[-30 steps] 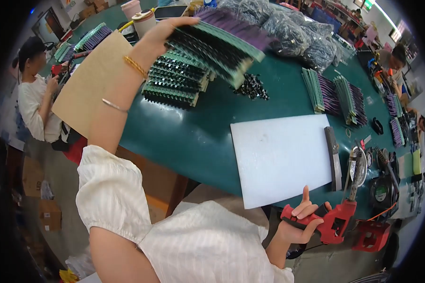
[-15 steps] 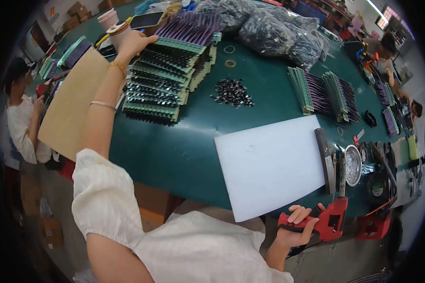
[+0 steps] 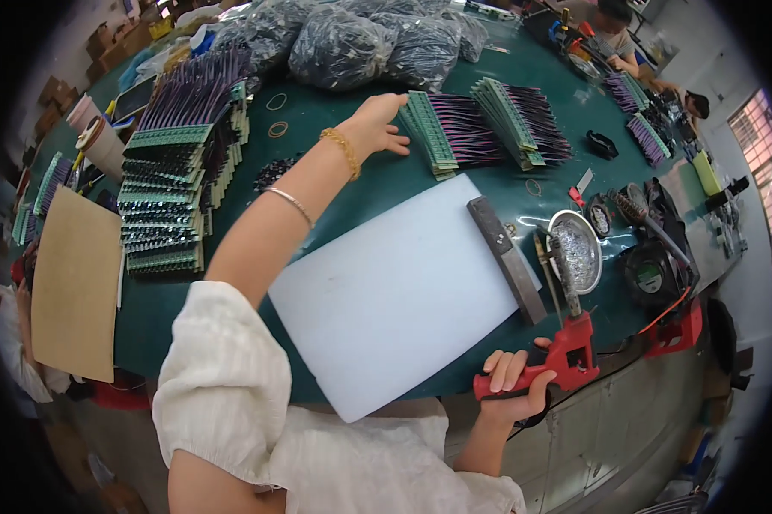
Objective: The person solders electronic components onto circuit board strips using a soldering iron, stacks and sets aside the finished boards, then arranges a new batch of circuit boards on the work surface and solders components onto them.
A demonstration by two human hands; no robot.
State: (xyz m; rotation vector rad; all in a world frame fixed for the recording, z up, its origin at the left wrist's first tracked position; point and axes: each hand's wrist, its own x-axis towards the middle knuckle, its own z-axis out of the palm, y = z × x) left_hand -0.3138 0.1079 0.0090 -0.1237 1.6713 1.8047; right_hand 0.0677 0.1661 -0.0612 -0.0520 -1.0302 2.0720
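My left hand (image 3: 381, 128) reaches across the table with its fingers apart and nothing held. Its fingertips are at the left edge of a stack of green circuit strips (image 3: 431, 135) with purple and black wires; I cannot tell whether they touch. A second such stack (image 3: 507, 124) stands to the right of it. Around the handle of a red soldering gun (image 3: 577, 353) my right hand (image 3: 516, 383) is closed, at the table's front edge. The gun's tip points away from me, beside a round metal bowl (image 3: 598, 257) of silvery bits. Before me lies a white foam sheet (image 3: 386, 287).
A dark metal bar (image 3: 507, 261) rests on the sheet's right edge. At left are a large stack of circuit strips (image 3: 163, 201), a brown board (image 3: 76, 287) and a cup (image 3: 101, 146). Plastic bags (image 3: 343, 47) lie at the back. Co-workers sit at far right and left.
My left hand has left the large stack and cup at left and swung right to the smaller stacks. The view has turned right. My right hand still grips the soldering gun.
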